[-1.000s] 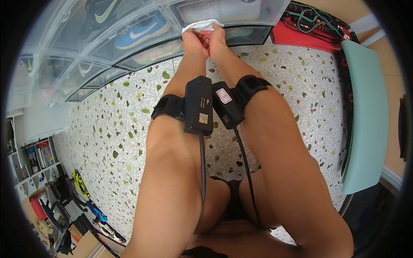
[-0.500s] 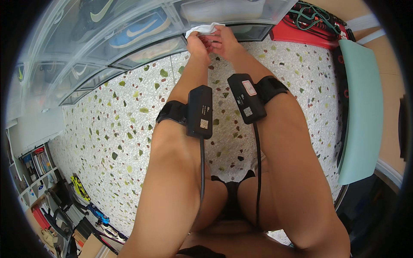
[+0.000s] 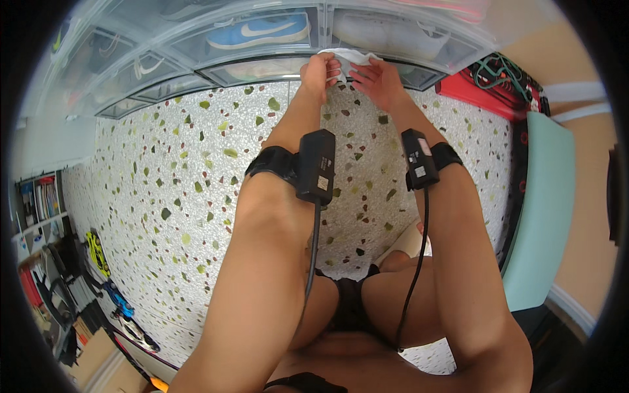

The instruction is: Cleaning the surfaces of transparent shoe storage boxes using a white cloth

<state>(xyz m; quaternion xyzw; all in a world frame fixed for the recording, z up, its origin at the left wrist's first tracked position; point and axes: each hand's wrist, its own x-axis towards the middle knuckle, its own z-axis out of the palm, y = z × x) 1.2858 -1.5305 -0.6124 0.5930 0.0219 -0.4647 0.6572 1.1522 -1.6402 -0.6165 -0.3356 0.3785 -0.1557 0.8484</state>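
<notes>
A thin white cloth (image 3: 348, 55), perhaps a wipe, is stretched between my two hands against the front of the stacked clear shoe boxes (image 3: 262, 56). My left hand (image 3: 318, 73) grips its left end, thumb side up, with the fingers curled under. At the other end, my right hand (image 3: 381, 84) pinches the cloth near the thumb while its remaining fingers spread below. Behind the cloth is the bottom row of dark-framed boxes. A blue shoe (image 3: 259, 31) shows through a box above my left hand, and a pale shoe (image 3: 390, 36) through the box beside it.
On the right lie a red case (image 3: 475, 93) with green and black cords, and a pale green padded panel (image 3: 540, 209). Speckled terrazzo floor (image 3: 196, 196) spreads below my arms. Shelves with books (image 3: 39, 200) and toy cars (image 3: 118, 300) line the left side.
My hands have moved apart, the right one shifting rightward and slightly down. The cloth is now spread wider between them. The whole view has turned, with the boxes sitting more level.
</notes>
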